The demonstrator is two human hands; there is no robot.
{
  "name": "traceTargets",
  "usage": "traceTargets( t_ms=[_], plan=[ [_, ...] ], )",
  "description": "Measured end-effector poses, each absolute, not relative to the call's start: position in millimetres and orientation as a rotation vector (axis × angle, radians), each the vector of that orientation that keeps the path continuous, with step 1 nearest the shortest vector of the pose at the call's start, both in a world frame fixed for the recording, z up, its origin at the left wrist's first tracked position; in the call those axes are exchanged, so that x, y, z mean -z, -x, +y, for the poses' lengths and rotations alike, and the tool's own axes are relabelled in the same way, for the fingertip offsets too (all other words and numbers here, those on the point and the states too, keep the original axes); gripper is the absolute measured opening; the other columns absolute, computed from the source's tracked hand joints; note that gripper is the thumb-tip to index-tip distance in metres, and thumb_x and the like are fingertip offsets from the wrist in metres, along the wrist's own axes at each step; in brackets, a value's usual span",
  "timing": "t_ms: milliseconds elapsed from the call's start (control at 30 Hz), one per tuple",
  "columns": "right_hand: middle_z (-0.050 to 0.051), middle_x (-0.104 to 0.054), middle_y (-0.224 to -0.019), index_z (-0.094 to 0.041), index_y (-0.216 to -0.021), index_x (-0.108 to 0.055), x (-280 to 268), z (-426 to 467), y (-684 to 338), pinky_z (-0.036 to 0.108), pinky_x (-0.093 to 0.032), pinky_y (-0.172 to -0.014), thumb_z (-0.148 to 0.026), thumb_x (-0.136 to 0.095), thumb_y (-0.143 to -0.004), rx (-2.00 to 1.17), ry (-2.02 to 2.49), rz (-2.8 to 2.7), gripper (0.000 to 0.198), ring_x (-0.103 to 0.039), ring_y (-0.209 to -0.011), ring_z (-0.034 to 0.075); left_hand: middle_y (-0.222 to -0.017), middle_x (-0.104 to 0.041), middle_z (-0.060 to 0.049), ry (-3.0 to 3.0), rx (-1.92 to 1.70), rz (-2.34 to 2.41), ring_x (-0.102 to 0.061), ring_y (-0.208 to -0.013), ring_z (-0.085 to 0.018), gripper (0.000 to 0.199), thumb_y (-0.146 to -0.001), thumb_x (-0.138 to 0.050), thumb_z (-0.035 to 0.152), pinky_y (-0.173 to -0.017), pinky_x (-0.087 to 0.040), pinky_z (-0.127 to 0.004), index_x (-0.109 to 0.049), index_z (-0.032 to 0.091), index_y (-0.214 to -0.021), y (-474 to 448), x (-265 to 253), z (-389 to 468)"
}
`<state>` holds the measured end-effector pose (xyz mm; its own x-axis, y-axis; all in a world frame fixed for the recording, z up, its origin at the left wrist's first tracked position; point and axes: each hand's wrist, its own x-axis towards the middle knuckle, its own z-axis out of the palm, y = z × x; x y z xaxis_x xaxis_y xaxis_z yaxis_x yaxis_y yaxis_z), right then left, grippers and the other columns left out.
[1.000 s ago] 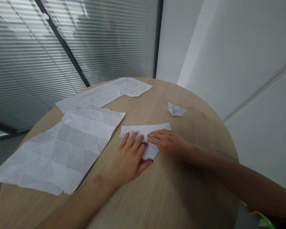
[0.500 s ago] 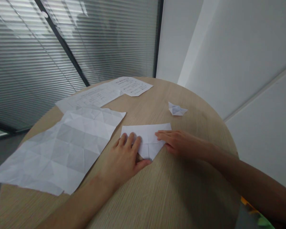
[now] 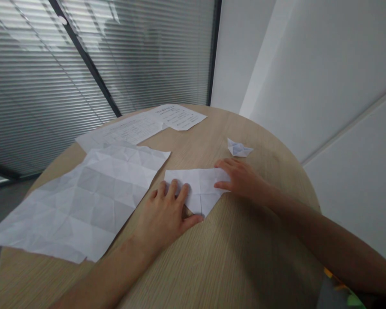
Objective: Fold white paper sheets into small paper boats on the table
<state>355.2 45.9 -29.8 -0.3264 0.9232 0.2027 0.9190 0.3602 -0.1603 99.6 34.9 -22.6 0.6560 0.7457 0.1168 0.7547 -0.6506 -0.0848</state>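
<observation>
A folded white sheet of paper [image 3: 200, 185] lies flat on the table, with a straight far edge, creases crossing its middle and a point toward me. Spread over its left part are the fingers of my left hand [image 3: 167, 210], pressing it down, the thumb by the near point. My right hand [image 3: 242, 178] is at the right end of the paper, thumb and fingers apart around its far right corner, which they partly cover. Just beyond that hand sits a small folded paper boat [image 3: 239, 148].
A large creased white sheet [image 3: 93, 201] covers the left of the round wooden table [image 3: 186, 274]. Printed pages [image 3: 180, 116] lie at the far edge. Behind stand a window with blinds [image 3: 167, 64] and a white wall [image 3: 334, 64].
My right hand has moved away from me to the paper's far right corner, and its fingers have spread apart. My left hand has stayed almost still on the paper.
</observation>
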Motion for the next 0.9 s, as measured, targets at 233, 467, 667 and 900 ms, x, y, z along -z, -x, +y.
traceTargets(
  t_ms=[233, 467, 667, 900],
  plan=[
    [0.019, -0.062, -0.129, -0.01, -0.132, -0.054, 35.7, 70.3, -364.2, 0.042, -0.046, -0.097, -0.043, -0.083, -0.067, -0.381, 1.746, -2.237, 0.078, -0.061, -0.114, 0.031, -0.133, -0.057, -0.022, 2.74, 0.101, -1.234, -0.053, -0.12, -0.045, 0.076, -0.082, -0.052, 0.073, -0.093, -0.049, -0.058, -0.056, 0.014, -0.131, -99.6, 23.8, 35.9],
    [0.007, -0.071, -0.076, -0.014, -0.084, -0.072, 22.9, 64.8, -356.7, 0.029, -0.042, -0.063, -0.032, -0.08, -0.069, -0.47, 1.859, -2.21, 0.025, -0.065, -0.07, 0.022, -0.141, -0.053, -0.02, 2.75, 0.179, -1.238, -0.048, -0.128, -0.043, 0.072, -0.081, -0.061, 0.066, -0.098, -0.047, -0.059, -0.056, 0.015, -0.132, -97.5, 26.2, 36.8],
    [0.0, -0.067, -0.067, -0.019, -0.072, -0.066, 10.4, 47.8, -362.6, 0.027, -0.041, -0.063, -0.028, -0.068, -0.083, -0.022, 1.597, -1.917, 0.014, -0.06, -0.063, 0.016, -0.146, -0.046, -0.023, 2.586, 0.594, -0.991, -0.042, -0.134, -0.044, 0.063, -0.087, -0.061, 0.055, -0.101, -0.042, -0.06, -0.052, 0.014, -0.134, -92.6, 29.8, 44.2],
    [0.005, -0.071, -0.079, -0.02, -0.078, -0.061, 26.2, 38.3, -365.5, 0.029, -0.046, -0.071, -0.024, -0.049, -0.095, 0.236, 1.071, -2.27, 0.022, -0.064, -0.074, 0.017, -0.116, -0.066, -0.014, 2.359, 0.902, -0.66, -0.058, -0.111, -0.033, 0.026, -0.083, -0.072, 0.024, -0.091, -0.047, -0.047, -0.059, 0.018, -0.105, -89.3, 29.1, 40.6]
  ],
)
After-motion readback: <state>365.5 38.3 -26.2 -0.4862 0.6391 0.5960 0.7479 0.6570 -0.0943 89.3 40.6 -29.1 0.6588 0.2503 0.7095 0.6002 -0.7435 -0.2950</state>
